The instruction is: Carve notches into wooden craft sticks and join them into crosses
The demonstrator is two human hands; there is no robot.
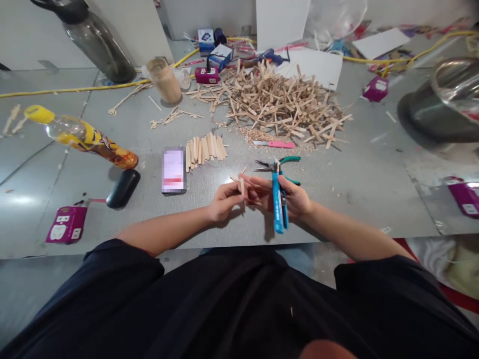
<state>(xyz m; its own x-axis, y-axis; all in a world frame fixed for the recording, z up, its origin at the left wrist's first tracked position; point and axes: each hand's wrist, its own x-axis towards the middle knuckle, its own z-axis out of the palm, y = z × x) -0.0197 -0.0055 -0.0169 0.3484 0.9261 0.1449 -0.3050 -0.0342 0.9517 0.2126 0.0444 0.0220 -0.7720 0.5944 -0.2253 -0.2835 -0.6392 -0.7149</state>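
Observation:
My left hand (225, 201) pinches a small wooden stick piece (242, 187) between its fingertips. In my right hand (295, 199) are blue-handled pliers (277, 202), the handles pointing toward me; their jaws are hard to make out. The fingers of my right hand reach across to the left fingertips and the wood. Just beyond the right hand, green-handled needle-nose pliers (291, 160) lie on the grey table (348, 187). A couple of thin stick ends show past my left fingers. Farther off lies a pink-handled knife (280, 144).
A large heap of wooden stick pieces (277, 102) covers the back middle. Left of my hands lie a row of flat sticks (205, 149), a phone (173, 169), a dark oval case (123, 189) and a yellow-capped bottle (86, 137). A metal pot (426, 112) stands at right.

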